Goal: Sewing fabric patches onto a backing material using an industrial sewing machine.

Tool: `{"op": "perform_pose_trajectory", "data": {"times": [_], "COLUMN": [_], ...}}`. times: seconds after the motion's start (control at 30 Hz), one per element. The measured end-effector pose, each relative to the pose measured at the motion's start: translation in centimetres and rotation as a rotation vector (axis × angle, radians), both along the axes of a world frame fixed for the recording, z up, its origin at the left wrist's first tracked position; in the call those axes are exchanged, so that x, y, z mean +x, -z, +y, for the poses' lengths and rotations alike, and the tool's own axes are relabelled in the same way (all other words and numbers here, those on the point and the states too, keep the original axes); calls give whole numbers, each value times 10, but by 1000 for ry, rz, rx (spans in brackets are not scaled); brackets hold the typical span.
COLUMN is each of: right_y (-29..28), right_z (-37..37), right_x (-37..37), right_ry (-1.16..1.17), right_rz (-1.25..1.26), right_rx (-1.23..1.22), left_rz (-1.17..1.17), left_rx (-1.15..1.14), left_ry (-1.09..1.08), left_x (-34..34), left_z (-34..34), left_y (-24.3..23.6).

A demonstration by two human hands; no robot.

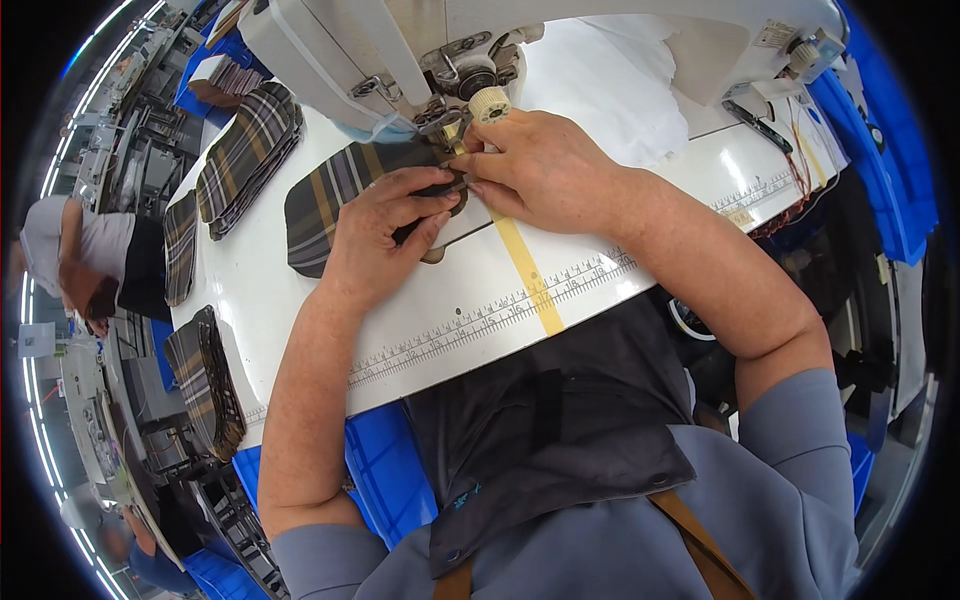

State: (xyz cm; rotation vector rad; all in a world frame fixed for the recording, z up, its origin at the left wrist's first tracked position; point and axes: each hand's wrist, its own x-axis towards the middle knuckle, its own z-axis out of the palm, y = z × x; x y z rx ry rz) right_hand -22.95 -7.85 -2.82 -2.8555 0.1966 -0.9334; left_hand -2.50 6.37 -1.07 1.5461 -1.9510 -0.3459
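A dark plaid fabric piece [322,205] with tan and white stripes lies on the white table of a sewing machine [330,50]. Its right end runs in under the needle area. My left hand [385,235] rests on that end, fingers curled and pressing down on the cloth. Close beside the presser foot [453,137], my right hand [545,175] pinches the edge of the same piece between thumb and fingers. The fingertips of both hands nearly meet there, partly hiding the edge. A cream round knob [490,105] sits just above my right hand.
Stacks of plaid pieces [250,155] stand at the table's left, with another stack [205,380] at its left corner. White sheet material [600,90] lies behind my right hand. Black thread snips [757,127] lie at the right. Blue bins [390,465] are below the table. Two people work far left.
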Motion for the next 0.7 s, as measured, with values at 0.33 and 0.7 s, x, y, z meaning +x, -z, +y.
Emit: {"op": "perform_pose_trajectory", "data": {"times": [0.33, 0.7], "right_y": [-2, -1], "right_z": [2, 1], "right_x": [1, -1], "right_ry": [20, 24], "right_rz": [28, 14], "right_rx": [-7, 15], "left_rz": [-136, -406], "left_rx": [-48, 61], "left_ry": [-76, -89], "left_x": [14, 5], "left_z": [-22, -21], "left_y": [-4, -20]}}
